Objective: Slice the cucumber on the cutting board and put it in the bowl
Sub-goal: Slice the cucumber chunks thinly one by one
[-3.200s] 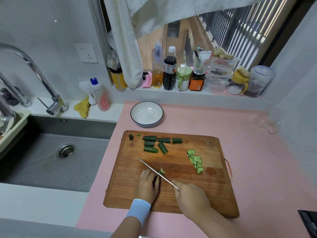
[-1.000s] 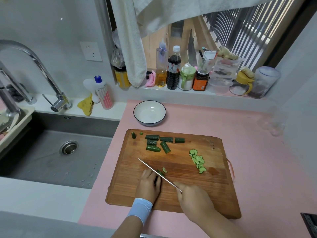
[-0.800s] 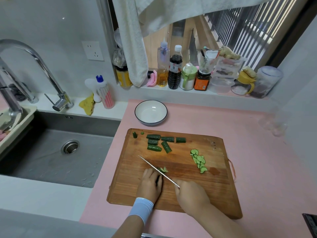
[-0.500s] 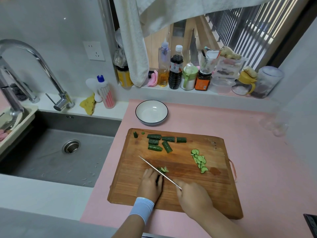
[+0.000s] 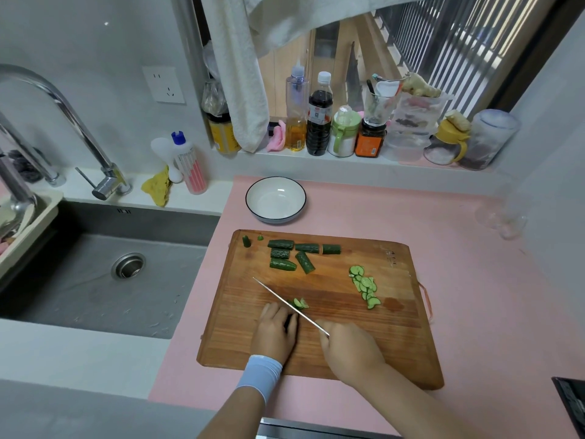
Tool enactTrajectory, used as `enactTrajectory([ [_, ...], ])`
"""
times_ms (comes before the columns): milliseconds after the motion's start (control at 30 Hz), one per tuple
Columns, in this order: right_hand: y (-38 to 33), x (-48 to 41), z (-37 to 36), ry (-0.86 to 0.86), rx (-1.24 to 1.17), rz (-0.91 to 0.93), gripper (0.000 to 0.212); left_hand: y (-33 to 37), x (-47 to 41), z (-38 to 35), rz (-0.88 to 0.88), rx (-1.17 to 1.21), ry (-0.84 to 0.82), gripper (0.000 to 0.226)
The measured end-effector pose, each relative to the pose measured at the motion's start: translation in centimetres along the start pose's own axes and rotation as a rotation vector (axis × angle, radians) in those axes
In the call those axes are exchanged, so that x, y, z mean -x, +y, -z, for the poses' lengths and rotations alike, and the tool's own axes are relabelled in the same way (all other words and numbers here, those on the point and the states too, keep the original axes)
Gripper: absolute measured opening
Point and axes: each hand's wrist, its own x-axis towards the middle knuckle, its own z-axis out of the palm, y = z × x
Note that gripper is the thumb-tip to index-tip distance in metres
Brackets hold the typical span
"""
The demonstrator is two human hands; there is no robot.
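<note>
With left hand (image 5: pixel 274 335) curled round the cucumber piece (image 5: pixel 288 320) and right hand (image 5: pixel 349 351) gripping the knife (image 5: pixel 272 292), tuck fingertips; slice thinly, evenly.

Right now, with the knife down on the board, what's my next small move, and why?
Probably ease the left hand back a little along the cucumber piece and cut once more: the knife in the right hand sits close to those fingers, fresh slices lie just past the blade, and uncut cucumber shows under the hand.
</note>
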Motion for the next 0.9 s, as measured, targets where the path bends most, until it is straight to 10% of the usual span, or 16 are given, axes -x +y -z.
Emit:
enactTrajectory([
  [900,-0.4,0.2,0.0,-0.007,-0.014,0.012,0.032,0.1,0.6,0.2,-0.014,0.007,0.005,0.02],
])
